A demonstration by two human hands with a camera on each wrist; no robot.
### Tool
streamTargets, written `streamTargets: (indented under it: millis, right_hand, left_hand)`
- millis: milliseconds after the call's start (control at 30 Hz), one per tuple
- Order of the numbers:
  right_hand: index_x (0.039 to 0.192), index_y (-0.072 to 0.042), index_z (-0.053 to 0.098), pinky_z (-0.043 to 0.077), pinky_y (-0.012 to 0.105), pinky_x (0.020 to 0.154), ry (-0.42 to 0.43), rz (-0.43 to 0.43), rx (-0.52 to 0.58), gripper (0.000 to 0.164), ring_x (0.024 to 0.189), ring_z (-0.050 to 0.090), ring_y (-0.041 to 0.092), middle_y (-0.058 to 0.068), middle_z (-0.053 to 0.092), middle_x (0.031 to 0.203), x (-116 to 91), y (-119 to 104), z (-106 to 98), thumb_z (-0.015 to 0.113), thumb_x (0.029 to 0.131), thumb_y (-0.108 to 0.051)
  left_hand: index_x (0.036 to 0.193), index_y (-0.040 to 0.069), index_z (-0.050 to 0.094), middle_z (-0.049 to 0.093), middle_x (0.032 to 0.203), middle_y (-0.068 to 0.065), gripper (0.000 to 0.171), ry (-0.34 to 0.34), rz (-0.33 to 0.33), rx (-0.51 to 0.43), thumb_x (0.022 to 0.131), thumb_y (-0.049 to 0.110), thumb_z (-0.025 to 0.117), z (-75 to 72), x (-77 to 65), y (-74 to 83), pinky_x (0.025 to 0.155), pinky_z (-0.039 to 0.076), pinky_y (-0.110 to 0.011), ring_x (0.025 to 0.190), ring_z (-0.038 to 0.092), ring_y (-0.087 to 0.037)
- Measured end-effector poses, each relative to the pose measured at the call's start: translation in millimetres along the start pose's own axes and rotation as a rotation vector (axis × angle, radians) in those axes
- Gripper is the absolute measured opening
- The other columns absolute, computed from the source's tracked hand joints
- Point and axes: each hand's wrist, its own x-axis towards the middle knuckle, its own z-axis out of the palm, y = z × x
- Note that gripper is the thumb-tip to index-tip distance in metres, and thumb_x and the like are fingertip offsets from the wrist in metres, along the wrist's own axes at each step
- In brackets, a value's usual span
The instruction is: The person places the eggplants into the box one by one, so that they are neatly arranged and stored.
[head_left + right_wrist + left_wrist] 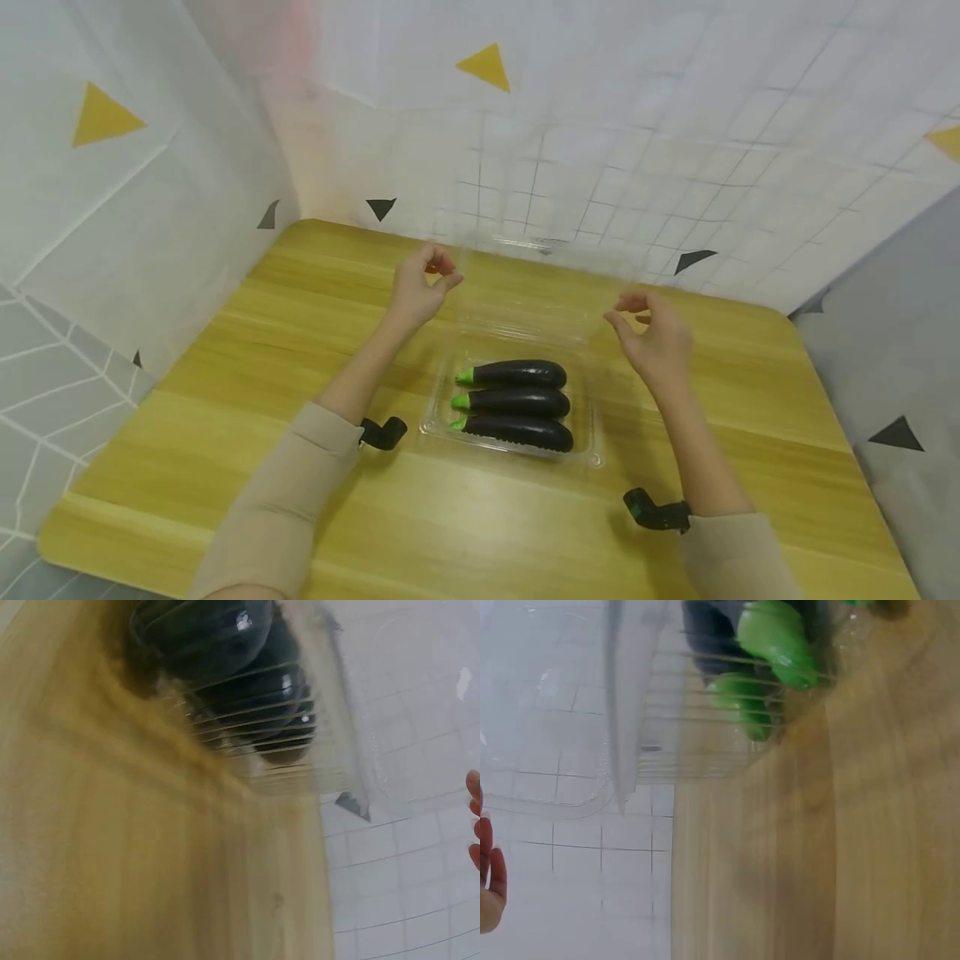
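Observation:
A clear plastic clamshell box (435,425) sits on the table with its lid (525,287) raised at the back. In it lie three dark eggplants (521,402) with green stem ends, side by side. At the lid's left edge, my left hand (420,287) pinches with thumb and curled fingers. My right hand (656,337) pinches the opposite edge in the same way. Only some fingertips (496,874) show in the left wrist view, close to the lid's rim. Fingers (475,817) of the right hand appear at the edge of the right wrist view.
A wooden table (480,525) with rounded corners bears the box. Whitish walls (360,150) with yellow and black triangles and grid lines stand behind and at both sides. Black wrist camera mounts (384,433) jut inward from both forearms, low over the table.

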Motion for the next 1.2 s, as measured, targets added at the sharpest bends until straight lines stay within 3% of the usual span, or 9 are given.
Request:
streamTargets:
  millis: [167,400,567,733,900,1200]
  right_hand:
    - [0.09,-0.002,0.062,0.057,0.044,0.071,0.027,-0.045,-0.017,0.022,0.077,0.066,0.029,0.011,0.068,0.082,4,-5,-5,0.08,0.078,-0.005]
    - [0.09,-0.001,0.061,0.056,0.043,0.071,0.027,-0.047,-0.017,0.024,0.077,0.066,0.031,0.012,0.067,0.082,0,-6,-8,0.081,0.076,-0.004]
    - [0.096,0.001,0.063,0.055,0.043,0.073,0.084,-0.069,-0.013,0.029,0.084,0.065,0.03,0.013,0.069,0.087,0,-10,-14,0.082,0.075,-0.007]
    - [0.088,0.0,0.064,0.055,0.044,0.072,0.149,-0.096,-0.031,0.021,0.085,0.065,0.03,0.012,0.068,0.084,2,-17,-20,0.081,0.077,-0.006]
    - [0.085,0.0,0.063,0.056,0.044,0.07,0.142,-0.11,-0.029,0.02,0.08,0.065,0.032,0.013,0.067,0.08,2,-21,-21,0.081,0.077,-0.005]
    - [0.09,0.001,0.064,0.056,0.042,0.071,0.144,-0.121,0.004,0.027,0.085,0.065,0.029,0.011,0.068,0.084,4,-25,-18,0.084,0.074,-0.008]
  left_hand:
    - [0.09,0.001,0.057,0.059,0.085,-0.01,0.018,0.02,0.024,-0.022,0.084,0.004,0.074,-0.3,-1.5,0.7,0.091,0.046,-0.047,0.088,0.055,-0.028]
    - [0.091,0.0,0.056,0.059,0.086,-0.011,0.019,0.072,0.11,-0.077,0.084,0.003,0.074,-3.6,0.9,19.5,0.09,0.045,-0.046,0.088,0.055,-0.024]
    - [0.086,0.002,0.058,0.061,0.083,-0.007,0.015,0.071,0.078,-0.069,0.083,0.0,0.073,-4.2,-0.4,23.8,0.091,0.045,-0.04,0.087,0.055,-0.02]
    - [0.088,0.0,0.058,0.06,0.083,-0.01,0.016,0.08,0.092,-0.077,0.083,-0.001,0.073,-4.4,-1.1,23.3,0.091,0.044,-0.041,0.086,0.055,-0.022]
    - [0.093,-0.003,0.058,0.061,0.085,-0.014,0.02,0.087,0.122,-0.106,0.082,0.0,0.074,-7.9,-1.4,26.3,0.09,0.044,-0.046,0.085,0.056,-0.023]
    - [0.086,0.001,0.058,0.06,0.082,-0.008,0.018,0.077,0.094,-0.041,0.081,-0.001,0.075,-20.9,-8.3,30.7,0.086,0.043,-0.035,0.087,0.055,-0.021]
